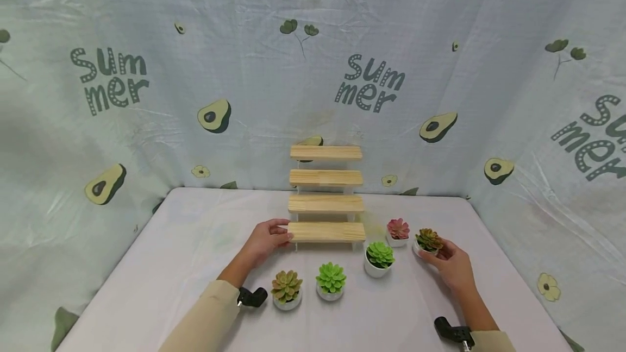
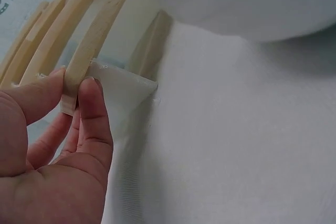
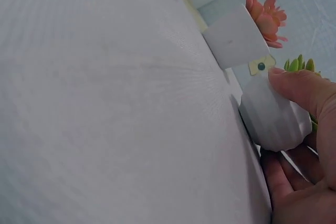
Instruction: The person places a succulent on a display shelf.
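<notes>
A four-tier wooden stand [image 1: 325, 231] with pale slats and clear supports sits at the table's middle back. My left hand [image 1: 266, 239] pinches the left end of its lowest slat [image 2: 84, 59] between thumb and fingers. On the right, my right hand [image 1: 452, 266] grips a white ribbed pot [image 3: 275, 114] holding a brownish-green succulent [image 1: 429, 239]. Thumb and fingers lie on opposite sides of that pot, which is at the tabletop. Just left of it stands a pink succulent [image 1: 398, 229] in a white pot [image 3: 236, 40].
Nearer the front are a bright green succulent [image 1: 380, 255], another green one [image 1: 331, 278] and an olive-brown one [image 1: 286, 287], all in white pots. A white cloth covers the table [image 1: 381, 319]. Printed fabric [image 1: 254, 80] hangs behind and at both sides.
</notes>
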Demonstrator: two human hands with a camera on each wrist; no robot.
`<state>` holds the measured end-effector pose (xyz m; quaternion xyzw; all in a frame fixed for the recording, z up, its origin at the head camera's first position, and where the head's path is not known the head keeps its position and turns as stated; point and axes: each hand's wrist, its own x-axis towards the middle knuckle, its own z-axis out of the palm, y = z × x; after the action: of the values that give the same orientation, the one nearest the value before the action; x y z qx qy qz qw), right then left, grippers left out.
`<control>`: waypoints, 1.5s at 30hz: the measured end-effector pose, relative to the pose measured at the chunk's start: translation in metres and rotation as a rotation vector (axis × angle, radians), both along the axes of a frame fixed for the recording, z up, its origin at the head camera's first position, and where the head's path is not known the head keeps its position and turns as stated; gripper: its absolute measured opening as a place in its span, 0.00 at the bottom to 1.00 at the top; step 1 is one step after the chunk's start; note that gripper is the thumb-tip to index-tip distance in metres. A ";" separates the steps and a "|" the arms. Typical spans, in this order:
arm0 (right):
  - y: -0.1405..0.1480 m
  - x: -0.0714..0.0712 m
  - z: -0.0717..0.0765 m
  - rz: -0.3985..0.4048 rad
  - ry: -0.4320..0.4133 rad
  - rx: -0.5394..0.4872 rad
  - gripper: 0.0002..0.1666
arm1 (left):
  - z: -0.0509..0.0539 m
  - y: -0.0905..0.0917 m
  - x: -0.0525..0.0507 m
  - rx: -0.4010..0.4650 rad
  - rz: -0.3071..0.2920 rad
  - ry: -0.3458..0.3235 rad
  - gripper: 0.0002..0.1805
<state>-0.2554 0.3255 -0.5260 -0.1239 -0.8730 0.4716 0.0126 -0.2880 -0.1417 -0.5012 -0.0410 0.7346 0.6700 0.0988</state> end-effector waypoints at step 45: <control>-0.069 -0.031 0.096 0.163 0.328 -0.095 0.47 | 0.008 -0.004 -0.006 0.090 0.007 -0.093 0.27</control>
<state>-0.2863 0.2565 -0.4301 0.0254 -0.8432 0.5255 0.1107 -0.2938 -0.1460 -0.4934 -0.0700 0.6983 0.7000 0.1322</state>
